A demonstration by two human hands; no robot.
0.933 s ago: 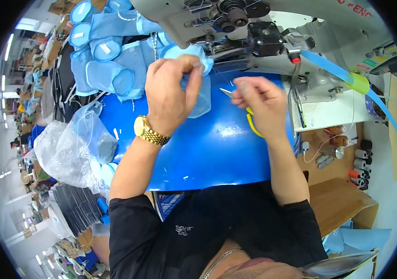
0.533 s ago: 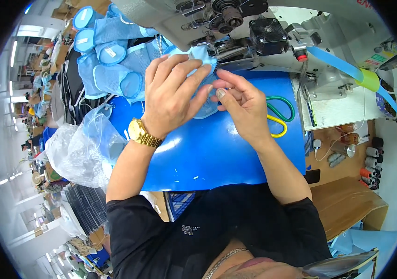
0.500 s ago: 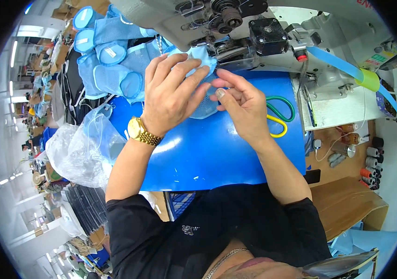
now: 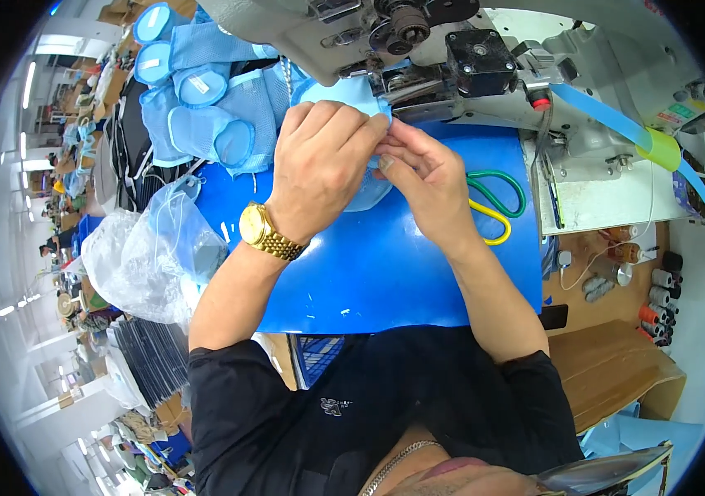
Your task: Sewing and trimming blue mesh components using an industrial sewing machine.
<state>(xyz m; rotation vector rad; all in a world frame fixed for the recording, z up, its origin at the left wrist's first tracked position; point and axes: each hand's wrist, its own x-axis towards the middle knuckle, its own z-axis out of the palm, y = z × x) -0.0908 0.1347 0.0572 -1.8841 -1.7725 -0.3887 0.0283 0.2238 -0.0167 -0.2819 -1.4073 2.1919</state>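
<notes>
Blue mesh pouch (image 4: 369,195) at left hand (image 4: 319,169), right hand (image 4: 433,186); grip narrow, hold unclear. Illegible label (image 4: 199,83) upper left. Surface (image 4: 369,277) edge lower centre.

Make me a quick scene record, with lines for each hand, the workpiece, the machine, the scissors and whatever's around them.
Left hand: fingers curled at the workpiece; grip hidden; gold watch on wrist
Right hand: fingers bent close to the left hand's fingertips; grip unclear
Workpiece: light-blue fabric, reaching up to the machine
Machine: sewing machine, beyond the hands
Scissors: green and yellow handles, right of right hand, on blue work surface
Left side: light-blue mesh pouches, clear plastic bag
</notes>
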